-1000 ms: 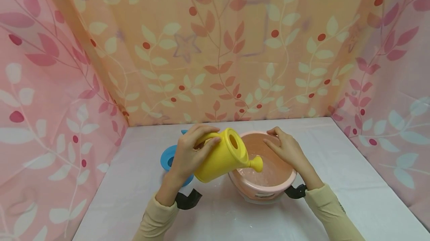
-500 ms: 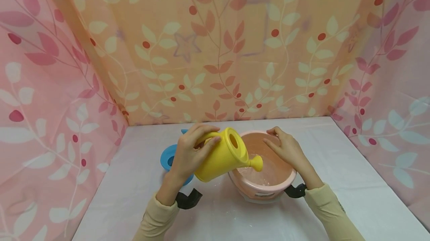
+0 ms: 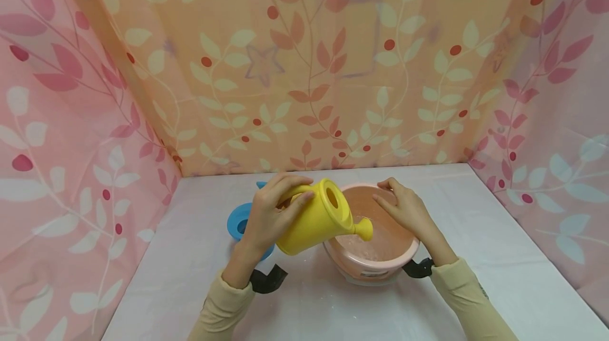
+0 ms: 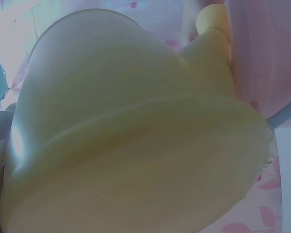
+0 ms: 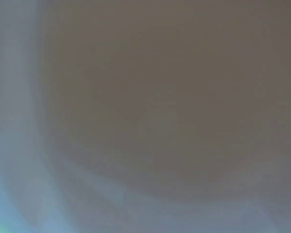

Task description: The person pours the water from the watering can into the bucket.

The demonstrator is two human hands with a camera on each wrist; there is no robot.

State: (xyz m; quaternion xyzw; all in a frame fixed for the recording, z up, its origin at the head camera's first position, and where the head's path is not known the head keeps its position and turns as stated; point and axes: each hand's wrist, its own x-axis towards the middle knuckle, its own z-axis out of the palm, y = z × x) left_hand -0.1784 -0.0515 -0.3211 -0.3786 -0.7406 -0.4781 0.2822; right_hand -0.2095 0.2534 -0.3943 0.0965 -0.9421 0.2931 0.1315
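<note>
My left hand [image 3: 268,214] grips a yellow watering can [image 3: 309,224] by its handle and holds it tilted above the table. The can's spout end [image 3: 363,229] hangs over the inside of a pink basin [image 3: 373,264], where water shows at the bottom. On the basin's right rim, my right hand [image 3: 404,209] holds on with the thumb inside and the fingers over the edge. In the left wrist view the can [image 4: 126,116] fills most of the picture, with the basin [image 4: 266,48] at its right. Only a blurred brownish surface shows in the right wrist view.
A blue object [image 3: 235,222] with a round opening stands behind my left hand, mostly hidden. The white tabletop [image 3: 304,309] carries a few wet drops in front of the basin. Patterned cloth [image 3: 309,119] closes off the back and both sides.
</note>
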